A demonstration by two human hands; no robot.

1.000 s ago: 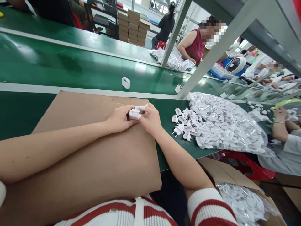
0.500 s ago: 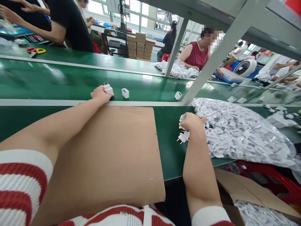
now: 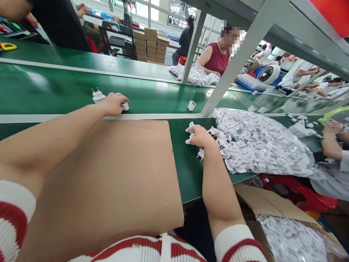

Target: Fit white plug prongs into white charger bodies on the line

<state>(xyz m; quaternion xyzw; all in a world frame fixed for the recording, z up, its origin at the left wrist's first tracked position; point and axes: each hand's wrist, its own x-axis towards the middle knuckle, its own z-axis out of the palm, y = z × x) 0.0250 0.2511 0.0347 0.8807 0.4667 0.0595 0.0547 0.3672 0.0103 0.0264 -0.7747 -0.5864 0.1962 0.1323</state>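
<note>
My left hand (image 3: pixel 112 104) is on the green belt beyond the rail, its fingers curled over a white charger housing (image 3: pixel 125 106). Just left of that hand stands a white two-pin charger plug (image 3: pixel 98 95), prongs up and untouched. Over the green tabletop, my right hand (image 3: pixel 202 137) is closed on small white plug pieces (image 3: pixel 190 127), which poke out past the fingertips. Close to that wrist lies a loose white plug (image 3: pixel 200 154). Another white housing (image 3: pixel 191 106) sits on the belt farther right.
A brown cardboard sheet (image 3: pixel 122 174) covers the table before me. To the right lies a clear bag of white parts (image 3: pixel 267 142), below it an open carton (image 3: pixel 261 203). A slanted metal post (image 3: pixel 237 58) rises behind the rail. A co-worker's hand (image 3: pixel 333 128) shows at far right.
My left hand has let go of the upright plug and moved right onto the housing beside it. My right hand has come left from the bag with white pieces. The view has swung right.
</note>
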